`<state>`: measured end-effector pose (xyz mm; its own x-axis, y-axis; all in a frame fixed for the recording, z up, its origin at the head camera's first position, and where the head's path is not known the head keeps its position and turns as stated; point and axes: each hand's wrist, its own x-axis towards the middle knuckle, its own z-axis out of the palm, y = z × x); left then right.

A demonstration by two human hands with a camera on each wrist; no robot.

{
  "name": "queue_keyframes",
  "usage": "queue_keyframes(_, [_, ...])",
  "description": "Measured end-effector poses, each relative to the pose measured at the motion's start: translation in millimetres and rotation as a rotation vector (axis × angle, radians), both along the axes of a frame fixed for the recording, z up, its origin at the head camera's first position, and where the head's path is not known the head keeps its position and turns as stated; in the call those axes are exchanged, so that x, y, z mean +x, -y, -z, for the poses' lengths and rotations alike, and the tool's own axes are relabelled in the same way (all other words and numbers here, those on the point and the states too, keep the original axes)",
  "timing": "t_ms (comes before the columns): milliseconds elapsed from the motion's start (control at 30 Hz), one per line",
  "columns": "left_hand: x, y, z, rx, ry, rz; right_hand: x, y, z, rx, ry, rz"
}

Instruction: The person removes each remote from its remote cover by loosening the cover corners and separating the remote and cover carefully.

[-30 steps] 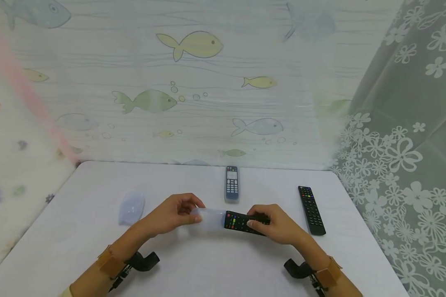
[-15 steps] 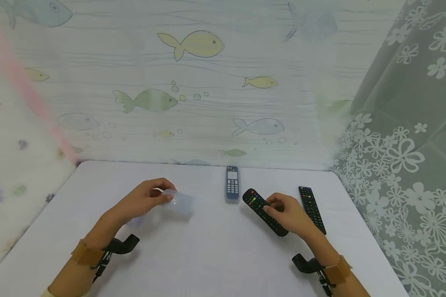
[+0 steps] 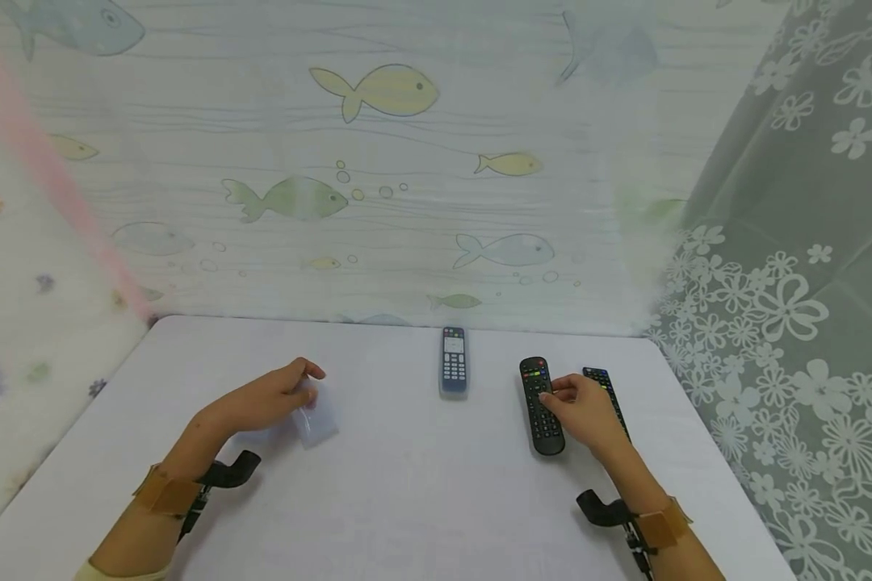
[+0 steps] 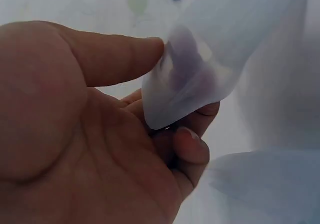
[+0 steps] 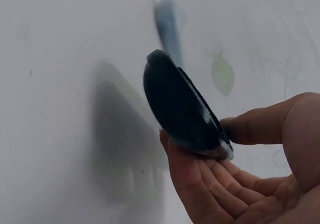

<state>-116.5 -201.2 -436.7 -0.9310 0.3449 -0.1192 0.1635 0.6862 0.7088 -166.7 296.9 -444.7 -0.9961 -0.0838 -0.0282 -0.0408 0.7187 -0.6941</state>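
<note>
My left hand (image 3: pixel 265 399) pinches a translucent, soft remote cover (image 3: pixel 320 418) by one end, left of the table's middle. In the left wrist view, thumb and fingers grip the cover's tip (image 4: pixel 185 92), and the fingers show faintly through it. A second translucent cover (image 4: pixel 270 184) lies below that hand, mostly hidden by it in the head view. On the right, my right hand (image 3: pixel 584 413) holds a black remote control (image 3: pixel 538 407) between thumb and fingers. The right wrist view shows this remote (image 5: pixel 172 104) edge-on, above its shadow on the table.
A blue-grey remote in a clear cover (image 3: pixel 454 363) lies at the back middle of the white table (image 3: pixel 421 500). Another black remote (image 3: pixel 610 391) lies partly behind my right hand. A fish-patterned wall covering (image 3: pixel 385 202) rises at the back, with a lace curtain (image 3: pixel 792 323) at right.
The black remote has come out of the translucent cover. My left hand has moved left with the cover, while my right hand has carried the remote right and turned it more upright.
</note>
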Motion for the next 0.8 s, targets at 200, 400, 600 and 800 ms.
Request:
queue_keyframes(200, [-2.3,-7.8,7.9,-0.061,-0.093,0.006,-4.0,-5.8,7.2,0.032,-0.015,0.056])
queue_keyframes(400, [-3.7,-16.4,14.5,-0.11,-0.199,0.005,-5.5,-7.0,9.0,0.038,-0.014,0.06])
queue_keyframes(600, [-5.5,-20.5,23.3,-0.136,-0.236,-0.009,-7.7,-5.7,13.7,0.074,-0.058,0.06])
queue_keyframes(800, [-6.5,-20.7,25.5,-0.157,-0.288,0.007,-7.0,-6.6,16.6,0.103,-0.115,0.065])
